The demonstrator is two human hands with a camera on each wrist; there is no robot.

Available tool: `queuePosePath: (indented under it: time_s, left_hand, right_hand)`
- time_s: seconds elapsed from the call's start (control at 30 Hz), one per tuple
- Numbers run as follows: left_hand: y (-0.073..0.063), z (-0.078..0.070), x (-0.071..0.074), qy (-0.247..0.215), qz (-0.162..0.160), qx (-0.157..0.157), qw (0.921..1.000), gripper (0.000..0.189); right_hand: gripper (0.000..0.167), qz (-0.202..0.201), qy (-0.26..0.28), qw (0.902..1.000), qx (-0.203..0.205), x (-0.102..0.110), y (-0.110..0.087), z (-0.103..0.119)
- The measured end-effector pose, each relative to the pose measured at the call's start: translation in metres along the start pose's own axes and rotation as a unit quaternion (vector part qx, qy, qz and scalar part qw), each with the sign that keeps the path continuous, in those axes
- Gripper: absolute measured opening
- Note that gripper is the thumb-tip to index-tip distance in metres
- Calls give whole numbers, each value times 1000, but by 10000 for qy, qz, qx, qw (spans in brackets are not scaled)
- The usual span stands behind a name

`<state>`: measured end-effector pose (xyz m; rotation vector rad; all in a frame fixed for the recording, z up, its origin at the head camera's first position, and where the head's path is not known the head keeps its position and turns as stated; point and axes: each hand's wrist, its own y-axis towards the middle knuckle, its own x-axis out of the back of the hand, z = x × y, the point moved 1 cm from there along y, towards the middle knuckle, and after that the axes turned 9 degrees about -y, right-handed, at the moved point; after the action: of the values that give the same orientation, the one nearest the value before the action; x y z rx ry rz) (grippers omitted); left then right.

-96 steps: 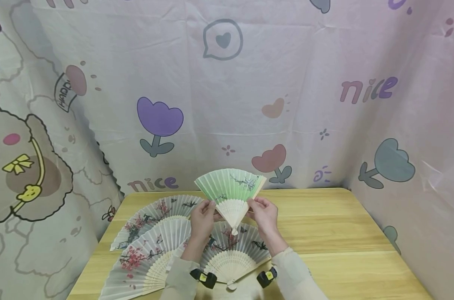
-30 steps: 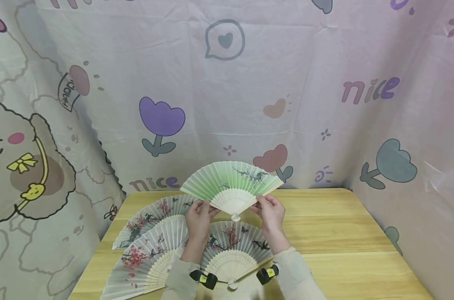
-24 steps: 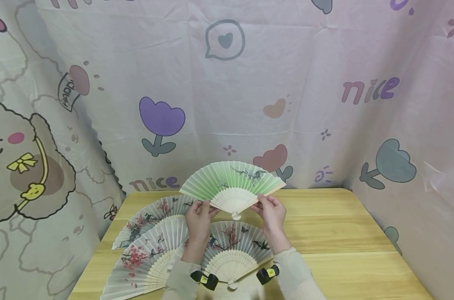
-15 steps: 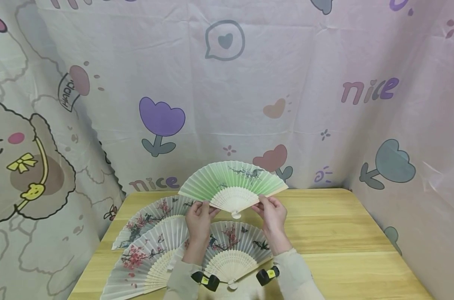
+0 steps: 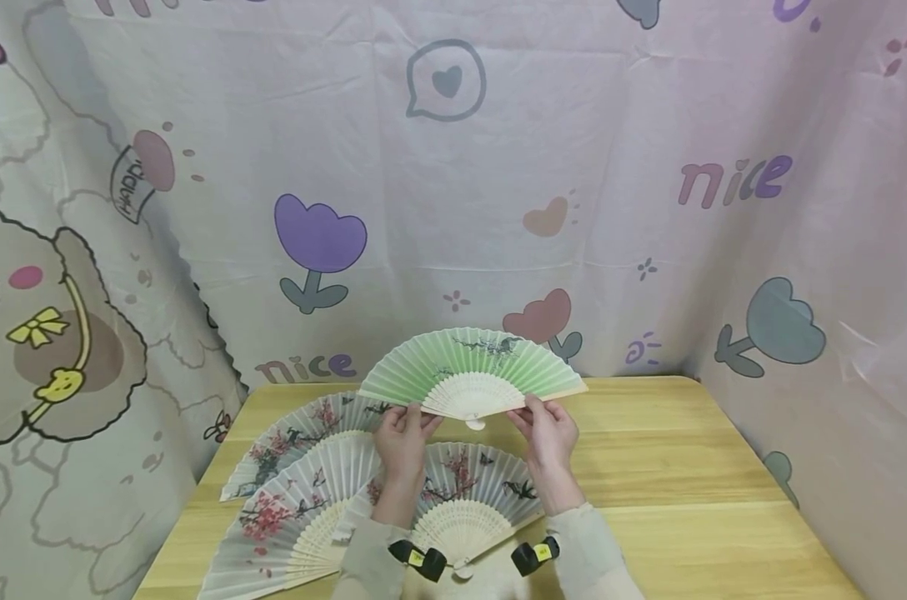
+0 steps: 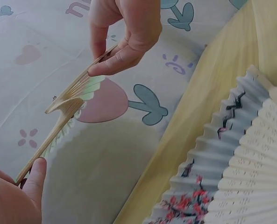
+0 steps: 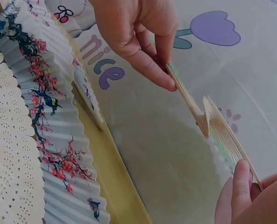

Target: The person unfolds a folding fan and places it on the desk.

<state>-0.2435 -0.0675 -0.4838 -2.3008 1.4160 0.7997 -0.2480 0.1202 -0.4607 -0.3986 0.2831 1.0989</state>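
Spread wide above the table is a green folding fan (image 5: pixel 416 367) with pale pierced ribs and a dark blossom branch printed on it. My left hand (image 5: pixel 402 450) pinches its left guard stick between thumb and fingers. On the opposite side, my right hand (image 5: pixel 553 454) pinches the right guard stick the same way. The fan's pivot end points toward me, between the hands. From the left wrist view the green fan (image 6: pixel 66 105) appears nearly edge-on, its ribs twisted around the pivot. Both hands also show in the right wrist view, at the two ends of the green fan (image 7: pixel 227 140).
Three spread grey-white fans with red blossoms lie on the wooden table (image 5: pixel 694 467): a front fan (image 5: pixel 464 525) beneath my forearms, a left fan (image 5: pixel 288 517), and a back fan (image 5: pixel 303 437) partly overlapped. A printed cloth (image 5: pixel 453 183) hangs behind and at the sides.
The green fan has spread from a narrow wedge to a wide arc. My hands have moved apart, the right one outward. Lately the fan has dipped slightly. The grey-white fans stay put.
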Motion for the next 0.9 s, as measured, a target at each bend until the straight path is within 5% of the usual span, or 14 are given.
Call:
queuePosePath:
  time_s: [0.4,0.9]
  left_hand:
    - [4,25,-14,279,157,707,9970,21]
    - [5,69,-32,798,604,1860,9774,26]
  right_hand:
    - [27,-269,-32,9996,32,21,13,2]
    - [23,-761,-132,9970,-72,67,42,-7]
